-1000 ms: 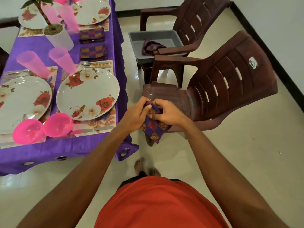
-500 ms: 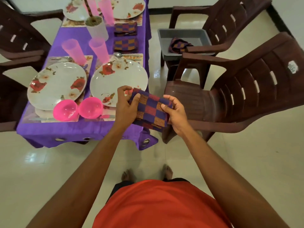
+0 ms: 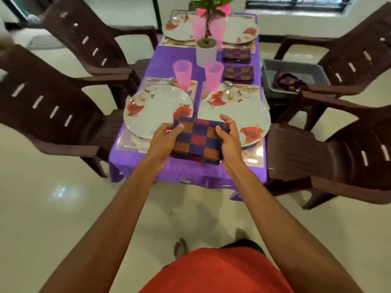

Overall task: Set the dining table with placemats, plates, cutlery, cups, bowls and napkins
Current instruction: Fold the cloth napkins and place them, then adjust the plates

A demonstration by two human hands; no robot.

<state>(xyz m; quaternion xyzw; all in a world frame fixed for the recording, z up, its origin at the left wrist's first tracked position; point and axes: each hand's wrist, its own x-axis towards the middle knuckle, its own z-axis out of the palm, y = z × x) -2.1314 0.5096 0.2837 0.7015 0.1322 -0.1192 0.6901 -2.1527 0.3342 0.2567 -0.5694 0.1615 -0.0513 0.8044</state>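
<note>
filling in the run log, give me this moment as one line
step: napkins | left hand: grips folded napkin, left edge | right hand: grips its right edge | napkin: held over table near end, not yet laid

A folded checked napkin (image 3: 197, 140), purple, orange and red, is held flat at frame centre, gripped at its ends by the left hand (image 3: 163, 140) and right hand (image 3: 229, 138). Behind it lie two white rose-patterned plates (image 3: 156, 111) (image 3: 237, 108) on placemats (image 3: 251, 159). Above them stand two pink cups (image 3: 182, 72) (image 3: 214, 75), with two folded napkins (image 3: 238, 74) (image 3: 236, 55) to their right. A crumpled napkin (image 3: 286, 81) lies at right in a grey tub (image 3: 296, 65).
</note>
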